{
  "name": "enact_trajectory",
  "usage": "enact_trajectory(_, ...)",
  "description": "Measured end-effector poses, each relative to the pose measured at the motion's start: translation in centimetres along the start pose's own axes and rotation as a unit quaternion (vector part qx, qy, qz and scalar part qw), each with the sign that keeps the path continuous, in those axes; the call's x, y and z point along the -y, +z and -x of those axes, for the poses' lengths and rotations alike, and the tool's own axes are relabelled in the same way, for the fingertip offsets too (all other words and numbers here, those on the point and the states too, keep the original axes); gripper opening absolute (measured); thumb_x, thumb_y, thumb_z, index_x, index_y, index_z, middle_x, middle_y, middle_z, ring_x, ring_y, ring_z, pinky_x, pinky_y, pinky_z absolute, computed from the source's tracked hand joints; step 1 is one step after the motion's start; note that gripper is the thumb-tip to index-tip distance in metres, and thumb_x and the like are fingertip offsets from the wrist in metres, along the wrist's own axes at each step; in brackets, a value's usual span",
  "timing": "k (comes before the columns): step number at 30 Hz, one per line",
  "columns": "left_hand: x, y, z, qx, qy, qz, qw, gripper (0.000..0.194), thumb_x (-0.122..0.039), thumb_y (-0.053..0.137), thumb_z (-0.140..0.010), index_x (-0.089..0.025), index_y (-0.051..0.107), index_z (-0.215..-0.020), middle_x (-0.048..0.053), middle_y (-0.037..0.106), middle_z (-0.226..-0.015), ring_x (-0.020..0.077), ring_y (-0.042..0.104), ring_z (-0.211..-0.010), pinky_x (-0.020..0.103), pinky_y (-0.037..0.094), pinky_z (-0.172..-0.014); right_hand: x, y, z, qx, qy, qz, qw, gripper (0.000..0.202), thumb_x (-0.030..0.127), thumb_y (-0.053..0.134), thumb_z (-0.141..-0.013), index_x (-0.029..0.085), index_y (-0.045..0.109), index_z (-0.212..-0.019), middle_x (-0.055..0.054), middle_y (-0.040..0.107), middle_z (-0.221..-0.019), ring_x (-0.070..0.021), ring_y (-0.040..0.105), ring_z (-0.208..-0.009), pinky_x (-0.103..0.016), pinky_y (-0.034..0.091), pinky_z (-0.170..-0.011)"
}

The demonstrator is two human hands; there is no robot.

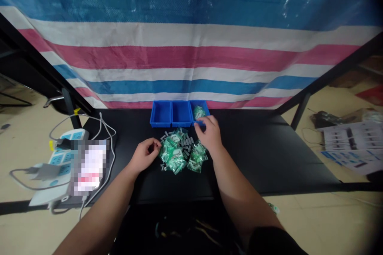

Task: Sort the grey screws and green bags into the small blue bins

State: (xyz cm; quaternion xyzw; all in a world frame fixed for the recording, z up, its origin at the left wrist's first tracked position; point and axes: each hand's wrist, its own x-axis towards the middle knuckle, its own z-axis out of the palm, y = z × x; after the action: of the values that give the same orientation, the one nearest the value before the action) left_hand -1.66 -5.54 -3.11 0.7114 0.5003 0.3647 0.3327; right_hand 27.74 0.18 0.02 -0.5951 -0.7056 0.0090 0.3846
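Observation:
On the black table lies a pile of small clear-green plastic packets, with several loose grey pieces among them. My left hand is at the pile's left edge, thumb and fingertips pressed together; whatever they pinch is too small to make out. My right hand hovers by the front edge of the right-hand blue bin, its thumb and forefinger apart with nothing visible between them. Several green packets sit inside that bin. The middle bin and the left bin show bare floors.
A striped plastic sheet hangs behind the black table. On the left are a power strip with plugs and cables, and a blurred-out phone. Dark frame bars slope up at both sides. Beyond the right edge, goods lie on the floor.

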Motion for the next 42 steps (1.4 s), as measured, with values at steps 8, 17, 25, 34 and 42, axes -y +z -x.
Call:
enact_trajectory(8, -0.1, 0.1, -0.1, 0.0, -0.005, 0.01, 1.0, 0.01, -0.026, 0.059, -0.089, -0.017, 0.064, -0.092, -0.001, 0.055, -0.07, 0.0118, 0.049, -0.065, 0.023, 0.039, -0.062, 2.0, 2.5, 1.2, 0.197, 0.099, -0.067, 0.973, 0.019, 0.037, 0.068, -0.083, 0.022, 0.073, -0.092, -0.003, 0.068, -0.068, -0.0213, 0.061, -0.067, -0.03, 0.038, -0.06)
enact_trajectory(17, 0.4, 0.1, -0.1, 0.004, -0.001, 0.004, 1.0, 0.009, -0.025, 0.058, -0.09, -0.018, 0.063, -0.093, -0.002, 0.054, -0.071, 0.0119, 0.05, -0.066, 0.024, 0.039, -0.063, 0.1, 1.0, 0.6, 0.186, 0.105, -0.384, 0.898, 0.014, 0.034, 0.065, -0.082, 0.02, 0.063, -0.08, 0.003, 0.061, -0.064, -0.0125, 0.053, -0.055, -0.024, 0.04, -0.053)
enact_trajectory(25, 0.2, 0.1, -0.1, 0.003, -0.003, 0.008, 1.0, 0.008, -0.024, 0.058, -0.09, -0.017, 0.063, -0.093, -0.002, 0.054, -0.07, 0.0115, 0.049, -0.064, 0.023, 0.038, -0.061, -1.8, 1.5, -0.8, -0.019, 0.289, -0.442, 0.849, 0.05, 0.043, 0.077, -0.071, 0.018, 0.059, -0.11, -0.003, 0.07, -0.077, -0.0178, 0.061, -0.06, -0.029, 0.047, -0.053)
enact_trajectory(34, 0.3, 0.1, -0.2, 0.004, -0.008, 0.018, 1.0, 0.01, -0.026, 0.059, -0.09, -0.017, 0.063, -0.093, -0.002, 0.053, -0.069, 0.0114, 0.048, -0.064, 0.023, 0.038, -0.06, -2.1, 1.5, -0.7, -0.051, 0.041, 0.019, 0.998, 0.04, 0.037, 0.063, -0.087, 0.026, 0.068, -0.126, -0.012, 0.055, -0.115, -0.0291, 0.053, -0.103, -0.048, 0.043, -0.098)
enact_trajectory(42, 0.0, -0.1, 0.0, 0.002, -0.005, 0.008, 1.0, 0.01, -0.025, 0.058, -0.089, -0.017, 0.064, -0.092, -0.001, 0.054, -0.07, 0.0117, 0.049, -0.065, 0.023, 0.038, -0.062, 0.1, 0.5, -0.8, -0.027, 0.003, 0.03, 0.999, 0.034, 0.039, 0.061, -0.091, 0.02, 0.072, -0.117, -0.014, 0.058, -0.113, -0.0305, 0.052, -0.105, -0.046, 0.043, -0.098)
